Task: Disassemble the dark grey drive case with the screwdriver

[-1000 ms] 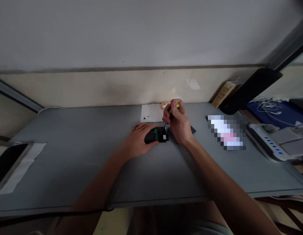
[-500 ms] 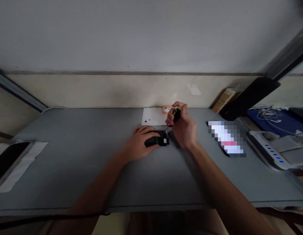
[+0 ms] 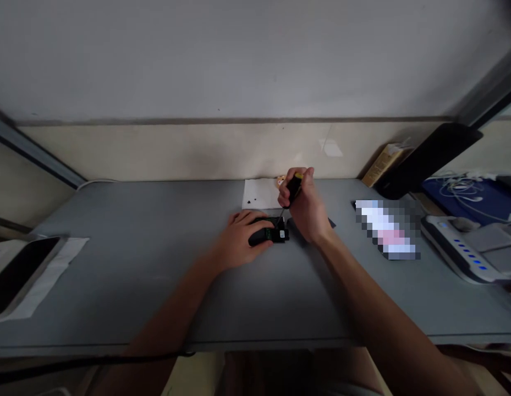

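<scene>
Both hands engaged: left hand (image 3: 238, 239) clasps black device (image 3: 268, 233); right hand (image 3: 307, 212) grips screwdriver (image 3: 291, 190), tip angled down-left onto it.

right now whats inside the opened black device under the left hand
Inside the small opened black device, a green circuit board shows near its right end. The left hand covers the device's left part, so the rest cannot be seen.
</scene>
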Available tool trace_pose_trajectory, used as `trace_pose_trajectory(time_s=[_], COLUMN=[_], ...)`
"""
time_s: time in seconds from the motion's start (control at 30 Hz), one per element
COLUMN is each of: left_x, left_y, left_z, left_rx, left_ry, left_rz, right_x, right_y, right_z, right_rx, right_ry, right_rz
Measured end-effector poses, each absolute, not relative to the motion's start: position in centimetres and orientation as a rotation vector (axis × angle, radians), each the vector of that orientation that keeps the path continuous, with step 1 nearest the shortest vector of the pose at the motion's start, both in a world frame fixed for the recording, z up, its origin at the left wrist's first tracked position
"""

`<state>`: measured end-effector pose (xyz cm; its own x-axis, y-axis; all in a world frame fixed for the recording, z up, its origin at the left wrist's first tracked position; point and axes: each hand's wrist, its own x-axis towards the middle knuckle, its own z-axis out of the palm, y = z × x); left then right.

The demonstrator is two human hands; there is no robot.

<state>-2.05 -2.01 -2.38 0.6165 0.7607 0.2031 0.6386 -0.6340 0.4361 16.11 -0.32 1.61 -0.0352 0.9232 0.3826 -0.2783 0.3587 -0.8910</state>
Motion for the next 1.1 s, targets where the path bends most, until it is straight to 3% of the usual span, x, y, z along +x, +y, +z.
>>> trace_pose_trajectory(time_s=[0.3,0.57,1.1], left_x=[-2.3,-2.3,-2.4], left_y=[-1.9,-1.9,-1.9], left_z=[-2.6,-2.5,-2.6], left_rx=[2.538,2.572,2.592], left_ry=[1.132,1.118,1.083], left_rz=[0.534,0.522,0.556], right_x=[17.1,17.3,17.0], right_y=[-0.3,-0.6,-0.6], right_z=[1.0,2.1,1.5], right_rx=[-0.626,-0.623,-0.596], right_ry=[-1.231,-1.05,-0.93], right_rz=[1.076,1.276,1.225])
